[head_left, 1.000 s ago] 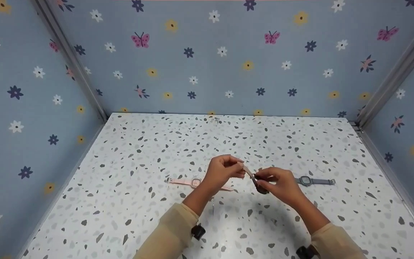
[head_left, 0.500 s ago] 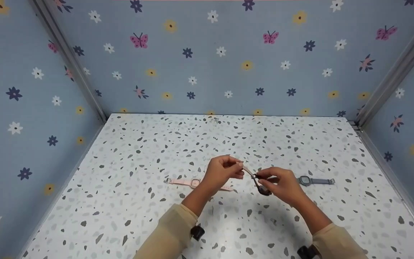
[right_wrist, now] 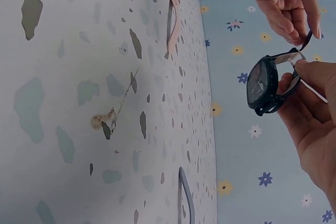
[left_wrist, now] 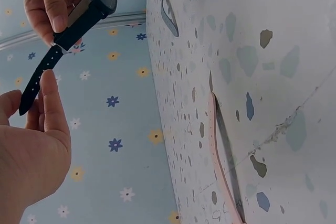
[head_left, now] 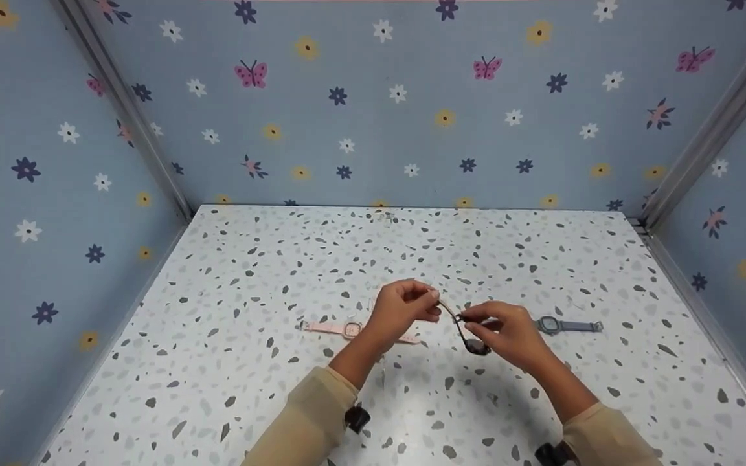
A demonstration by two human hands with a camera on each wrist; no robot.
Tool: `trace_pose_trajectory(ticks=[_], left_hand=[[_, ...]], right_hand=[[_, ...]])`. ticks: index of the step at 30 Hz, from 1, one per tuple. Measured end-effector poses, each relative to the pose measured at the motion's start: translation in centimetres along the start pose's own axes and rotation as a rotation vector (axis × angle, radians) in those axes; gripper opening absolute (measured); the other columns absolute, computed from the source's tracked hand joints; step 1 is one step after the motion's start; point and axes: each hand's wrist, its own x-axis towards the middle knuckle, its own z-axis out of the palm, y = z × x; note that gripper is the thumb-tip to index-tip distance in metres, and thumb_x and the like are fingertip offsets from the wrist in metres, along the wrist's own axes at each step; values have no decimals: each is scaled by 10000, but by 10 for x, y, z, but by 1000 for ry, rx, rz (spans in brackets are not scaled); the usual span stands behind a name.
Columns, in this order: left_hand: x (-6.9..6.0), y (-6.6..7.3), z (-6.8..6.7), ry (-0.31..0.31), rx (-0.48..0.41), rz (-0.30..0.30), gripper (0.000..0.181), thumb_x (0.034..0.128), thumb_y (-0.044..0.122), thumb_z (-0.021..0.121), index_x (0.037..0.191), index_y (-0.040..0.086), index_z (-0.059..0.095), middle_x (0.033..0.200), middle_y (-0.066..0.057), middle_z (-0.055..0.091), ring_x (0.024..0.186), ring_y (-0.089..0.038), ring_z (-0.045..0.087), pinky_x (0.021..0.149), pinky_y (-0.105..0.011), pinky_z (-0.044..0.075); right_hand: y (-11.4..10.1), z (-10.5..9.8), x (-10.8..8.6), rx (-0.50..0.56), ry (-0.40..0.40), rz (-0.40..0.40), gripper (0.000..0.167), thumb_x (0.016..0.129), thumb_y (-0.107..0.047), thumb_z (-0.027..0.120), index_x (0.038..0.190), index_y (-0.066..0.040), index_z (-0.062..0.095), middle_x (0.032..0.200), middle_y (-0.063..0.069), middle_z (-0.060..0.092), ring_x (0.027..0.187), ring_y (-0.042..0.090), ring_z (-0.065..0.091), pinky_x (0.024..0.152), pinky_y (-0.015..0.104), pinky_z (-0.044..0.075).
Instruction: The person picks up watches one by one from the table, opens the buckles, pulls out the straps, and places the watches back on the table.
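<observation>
A black wristwatch (right_wrist: 262,83) with a dark round dial hangs between both hands above the table. My left hand (head_left: 400,309) pinches the free end of its strap (left_wrist: 37,81) between thumb and fingers. With thumb and fingertips, my right hand (head_left: 506,329) grips the strap near the buckle (right_wrist: 298,56), through which the strap appears to run. The watch head hangs below the right fingers in the head view. A pink watch (head_left: 352,331) lies by the left forearm, which hides part of its strap. Beyond the right hand lies a grey-blue watch (head_left: 549,325), partly covered by that hand.
The white speckled table (head_left: 269,272) carries both lying watches. Blue flowered panels (head_left: 373,116) stand at the back and on both sides, joined by grey metal posts (head_left: 124,97). A black wrist camera (head_left: 356,419) sits at the left sleeve.
The black watch's head has swung slightly down and to the right, and more strap shows between the hands. Both hands stay nearly in place; the lying watches have not moved.
</observation>
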Motion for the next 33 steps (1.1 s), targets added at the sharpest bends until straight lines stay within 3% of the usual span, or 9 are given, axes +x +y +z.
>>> trace_pose_trajectory(ticks=[5,10,18,24,29,33], left_hand=[[1,-1,0,2,-14,0,239,938,106,662,1051,-102,629,919,-154,658,791,-230,692,772,-374,587],[1,-3,-1,19,-27,-10,235,943,114,656,1052,-93,628,905,-140,658,799,-242,697,770,-371,587],[0,-6,-5,69,-53,-24,207,960,114,631,1061,-67,624,917,-147,673,836,-289,706,773,-358,586],[0,-7,-3,54,-68,-10,219,963,105,624,1068,-87,611,910,-148,675,824,-257,702,781,-366,584],[0,-6,-3,80,-33,33,220,959,123,634,1054,-75,626,892,-135,682,798,-225,708,746,-342,590],[-1,-3,-3,88,-26,68,237,953,128,644,1054,-86,626,889,-133,693,799,-231,716,745,-332,588]], right_hand=[[10,2,0,47,-2,13,172,855,-12,732,1011,-80,755,970,48,716,762,179,688,628,268,585],[10,0,1,72,-7,59,154,850,-48,749,1003,-64,757,927,71,724,601,170,669,533,276,568],[9,-5,1,64,-49,89,193,825,27,743,1012,-24,745,912,121,720,699,191,705,584,284,585],[8,-2,1,151,-7,96,154,828,34,742,977,-8,744,936,146,710,716,229,713,581,287,588],[0,0,-2,69,70,65,144,776,91,760,898,17,741,875,115,717,742,198,703,633,250,582],[-17,-4,-1,16,67,38,147,755,121,763,877,53,719,842,131,711,713,240,694,640,281,582]])
